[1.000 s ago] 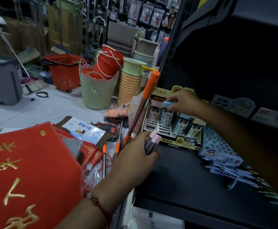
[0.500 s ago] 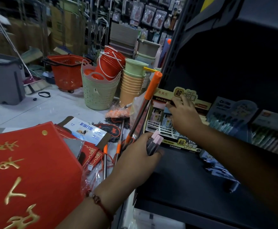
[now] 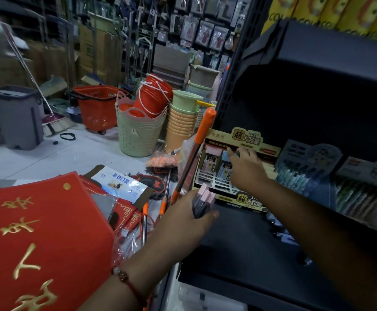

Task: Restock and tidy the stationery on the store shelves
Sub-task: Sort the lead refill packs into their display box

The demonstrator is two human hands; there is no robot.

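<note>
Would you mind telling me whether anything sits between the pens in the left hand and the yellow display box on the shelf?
Nothing visible blocks the way. The left hand holds the bundle of pens just in front of the display box. The right hand is reaching into the box's slots, so it occupies part of the opening.

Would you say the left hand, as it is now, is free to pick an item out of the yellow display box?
Probably not: the left hand already grips a bundle of pink-capped pens, and the right hand is over the display box.

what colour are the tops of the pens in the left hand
Pale pink tops on the dark pens, seen in the head view.
</note>
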